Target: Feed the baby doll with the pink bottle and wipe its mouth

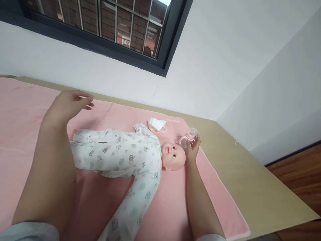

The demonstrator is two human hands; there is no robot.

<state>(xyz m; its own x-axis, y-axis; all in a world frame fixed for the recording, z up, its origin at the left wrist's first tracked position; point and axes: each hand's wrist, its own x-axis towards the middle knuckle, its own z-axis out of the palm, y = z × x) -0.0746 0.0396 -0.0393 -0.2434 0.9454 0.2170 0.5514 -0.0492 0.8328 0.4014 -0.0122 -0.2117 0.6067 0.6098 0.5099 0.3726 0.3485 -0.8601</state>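
Note:
A baby doll (173,156) in white pajamas (120,150) with a green and pink print lies on its back, its head toward the right. Just beyond the head, my right hand (193,149) has its fingers around a baby bottle (191,134) with a pink collar and handle and a clear cap. Part of the bottle is hidden by the fingers. My left hand (72,103) hovers over the mat near the doll's legs, empty, with its fingers loosely apart. One pajama sleeve stretches toward me along the mat.
A pink mat (170,201) covers much of the light wooden table (240,180). Near the doll's shoulder sits a small packet with white tissue (157,124). Behind the table stand a white wall (200,67) and a dark-framed window (160,65).

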